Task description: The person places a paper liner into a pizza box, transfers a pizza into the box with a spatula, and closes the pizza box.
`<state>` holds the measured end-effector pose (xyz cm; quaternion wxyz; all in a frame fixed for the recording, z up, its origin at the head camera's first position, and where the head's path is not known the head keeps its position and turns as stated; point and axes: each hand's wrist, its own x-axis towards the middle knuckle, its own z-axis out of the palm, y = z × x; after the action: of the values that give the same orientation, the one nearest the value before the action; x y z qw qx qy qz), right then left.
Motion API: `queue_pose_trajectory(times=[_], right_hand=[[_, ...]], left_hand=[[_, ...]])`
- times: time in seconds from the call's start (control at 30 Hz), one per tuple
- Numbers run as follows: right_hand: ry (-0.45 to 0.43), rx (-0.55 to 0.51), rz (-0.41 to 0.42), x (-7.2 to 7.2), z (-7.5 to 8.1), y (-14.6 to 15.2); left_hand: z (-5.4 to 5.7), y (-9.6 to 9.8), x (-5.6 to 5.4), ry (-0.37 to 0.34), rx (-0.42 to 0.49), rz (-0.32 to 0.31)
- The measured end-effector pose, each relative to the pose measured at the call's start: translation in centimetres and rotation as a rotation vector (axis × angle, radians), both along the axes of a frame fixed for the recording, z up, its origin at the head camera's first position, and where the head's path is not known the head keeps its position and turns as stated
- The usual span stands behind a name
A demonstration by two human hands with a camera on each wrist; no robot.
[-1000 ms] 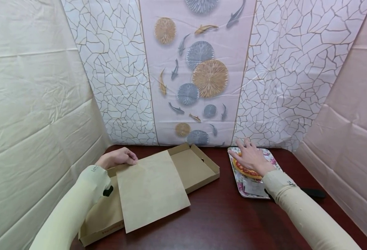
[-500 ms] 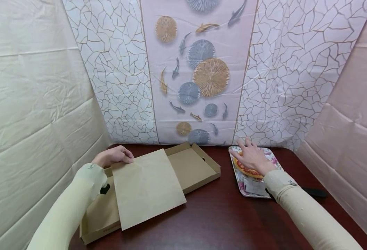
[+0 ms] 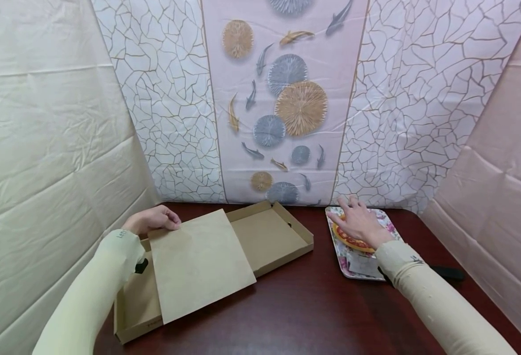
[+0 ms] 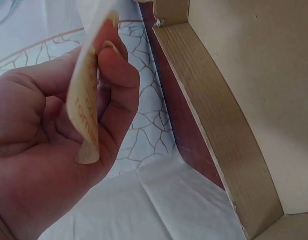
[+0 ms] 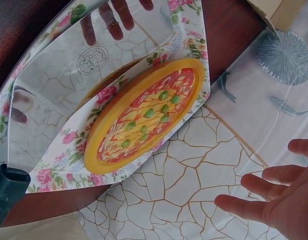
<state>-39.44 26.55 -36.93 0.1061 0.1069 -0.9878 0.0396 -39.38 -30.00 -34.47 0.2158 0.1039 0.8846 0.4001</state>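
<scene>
While the left hand (image 3: 154, 219) pinches one corner between its thumb and curled fingers, a thin, square, tan sheet (image 3: 202, 268) slants across the middle of an open-topped, shallow brown cardboard box (image 3: 271, 236). The box's floor and low walls show on both sides of the sheet, which hides the part between; whether the sheet touches the box cannot be told. In the left wrist view the gripped edge bends into a curl bearing reddish lettering, just beside one cardboard wall.

Well apart, toward the right end of the glossy red-brown table (image 3: 304, 310), stands a white rounded rectangular tray with pink flowers (image 5: 193, 40). On it lie an oval pizza with a yellow rim, red and yellow topping and green bits (image 5: 144, 120), and beside that a mirror-bright metal blade with a round printed mark (image 5: 49, 90). The blade's dark handle (image 3: 448, 273) juts past the tray's edge. Above the tray hangs the right hand (image 3: 355, 224), its fingers spread wide and holding nothing.
</scene>
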Motion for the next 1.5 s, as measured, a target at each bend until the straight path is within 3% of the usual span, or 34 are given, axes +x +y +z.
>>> queue_pose_trajectory(times=[0.3, 0.6, 0.77, 1.2, 1.5], right_hand=[[-0.004, -0.002, 0.003, -0.1, 0.0, -0.1], [-0.014, -0.003, -0.001, -0.1, 0.1, -0.2], [-0.018, -0.012, -0.003, 0.0, 0.1, -0.2], [-0.024, -0.011, 0.002, -0.2, -0.2, -0.3], [-0.024, -0.005, 0.004, 0.1, -0.1, -0.1]], left_hand=[[0.0, -0.9, -0.1, -0.017, -0.026, -0.007], [-0.3, -1.6, 0.1, -0.023, 0.020, -0.019], [-0.5, -1.8, 0.1, 0.016, 0.007, -0.030], [-0.5, -2.3, 0.7, 0.091, -0.065, 0.017], [-0.7, -2.6, 1.1, 0.190, -0.123, 0.023]])
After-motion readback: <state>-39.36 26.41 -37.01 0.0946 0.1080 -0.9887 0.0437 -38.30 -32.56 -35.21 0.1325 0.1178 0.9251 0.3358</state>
